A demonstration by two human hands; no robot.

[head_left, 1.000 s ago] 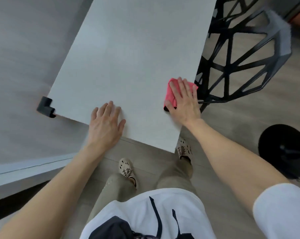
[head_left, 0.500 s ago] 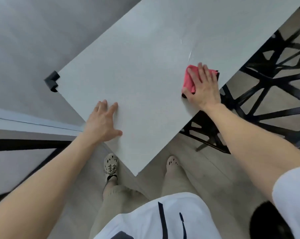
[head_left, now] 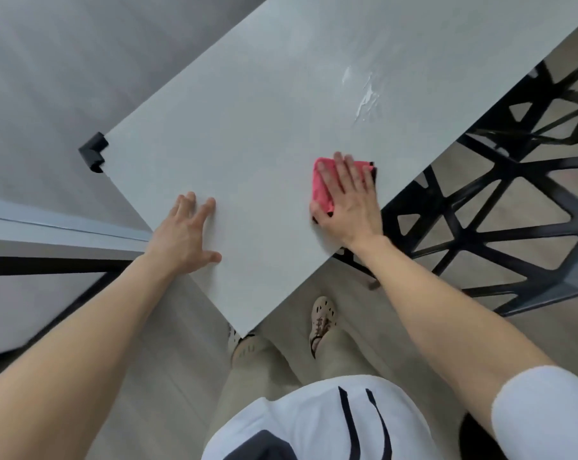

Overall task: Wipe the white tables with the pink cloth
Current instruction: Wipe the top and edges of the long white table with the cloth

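A white table (head_left: 248, 127) runs diagonally across the view, one corner pointing at my feet. My right hand (head_left: 350, 200) lies flat on a folded pink cloth (head_left: 322, 189) near the table's right edge, fingers straight, pressing it onto the top. Most of the cloth is hidden under the hand. My left hand (head_left: 188, 234) rests open on the table near its left edge, fingers spread. Wet streaks (head_left: 367, 97) shine on the surface beyond the cloth.
A black lattice chair (head_left: 500, 207) stands tight against the table's right edge. A black corner guard (head_left: 93, 152) caps the table's left corner. A grey wall and a ledge (head_left: 48, 227) lie to the left. My feet (head_left: 321, 320) stand below the near corner.
My right hand has slid the pink cloth back along the right edge toward me, leaving wet streaks behind it. The view has swung and the left hand stays flat on the table.
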